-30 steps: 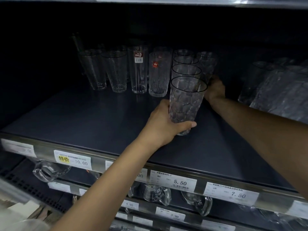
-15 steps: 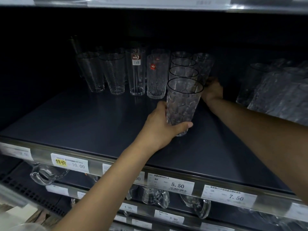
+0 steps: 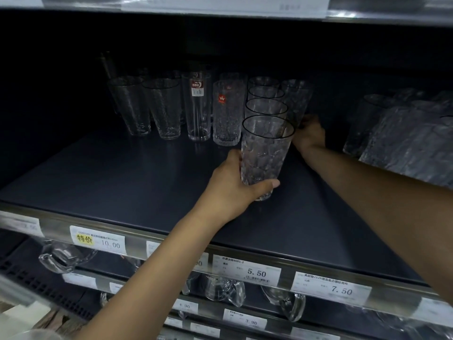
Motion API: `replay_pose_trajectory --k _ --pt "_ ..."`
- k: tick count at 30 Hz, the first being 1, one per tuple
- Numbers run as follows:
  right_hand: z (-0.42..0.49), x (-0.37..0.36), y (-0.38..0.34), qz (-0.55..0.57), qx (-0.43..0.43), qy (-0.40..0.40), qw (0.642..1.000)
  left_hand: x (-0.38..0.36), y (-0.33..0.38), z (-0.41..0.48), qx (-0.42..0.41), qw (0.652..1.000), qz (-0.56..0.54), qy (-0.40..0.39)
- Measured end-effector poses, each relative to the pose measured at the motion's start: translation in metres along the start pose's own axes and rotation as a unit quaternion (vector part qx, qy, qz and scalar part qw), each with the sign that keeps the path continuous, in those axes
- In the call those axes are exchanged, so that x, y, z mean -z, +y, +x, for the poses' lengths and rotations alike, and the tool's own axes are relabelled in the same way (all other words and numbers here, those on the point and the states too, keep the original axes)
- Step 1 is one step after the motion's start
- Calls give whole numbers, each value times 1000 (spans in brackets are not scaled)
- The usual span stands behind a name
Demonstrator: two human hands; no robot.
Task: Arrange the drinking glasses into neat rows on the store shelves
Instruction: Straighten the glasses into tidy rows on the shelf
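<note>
Item: textured drinking glass (image 3: 266, 153), black-rimmed, upright near the middle of the dark shelf (image 3: 122, 182). It heads a column of like glasses (image 3: 266, 107) that runs back toward 12 o'clock. Holder: left hand (image 3: 232, 190), fingers and thumb wrapped round the lower body of the glass; whether the base sits on the shelf or just clear of it cannot be told. Second item: rear glass (image 3: 296, 99), at 1 o'clock from the first, with the right hand (image 3: 310, 136) at its foot. Those fingers are hidden behind the glass, so whether they grip or only touch cannot be told. Change over the last second: almost none. Both hands keep their places, and the front glass has hardly shifted. Judgement: the column is being trued up and is not yet released. Also present: a back row of assorted glasses (image 3: 161, 109) at 10 o'clock; wrapped glassware (image 3: 404, 143) at 3 o'clock; price labels (image 3: 246, 269) along the edge at 6 o'clock.
</note>
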State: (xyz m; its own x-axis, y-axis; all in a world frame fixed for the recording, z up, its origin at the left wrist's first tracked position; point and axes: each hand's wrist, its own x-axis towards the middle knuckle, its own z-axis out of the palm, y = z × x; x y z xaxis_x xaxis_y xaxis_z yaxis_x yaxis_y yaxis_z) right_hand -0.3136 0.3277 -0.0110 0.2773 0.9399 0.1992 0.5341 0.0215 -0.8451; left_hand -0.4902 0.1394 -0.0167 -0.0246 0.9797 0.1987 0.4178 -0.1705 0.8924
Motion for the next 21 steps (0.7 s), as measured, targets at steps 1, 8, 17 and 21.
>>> replay_pose_trajectory --k 1,8,17,21 --pt "0 0 0 0 0 -2 1000 0 0 0 -1 1000 0 0" --pt "2 -2 2 -5 5 -1 1000 0 -1 0 3 1000 1 3" --pt "-2 2 2 -25 4 -13 1000 0 0 -1 12 1000 0 -5" --pt "-13 8 3 -40 12 -26 999 -1 2 -2 10 1000 5 -7"
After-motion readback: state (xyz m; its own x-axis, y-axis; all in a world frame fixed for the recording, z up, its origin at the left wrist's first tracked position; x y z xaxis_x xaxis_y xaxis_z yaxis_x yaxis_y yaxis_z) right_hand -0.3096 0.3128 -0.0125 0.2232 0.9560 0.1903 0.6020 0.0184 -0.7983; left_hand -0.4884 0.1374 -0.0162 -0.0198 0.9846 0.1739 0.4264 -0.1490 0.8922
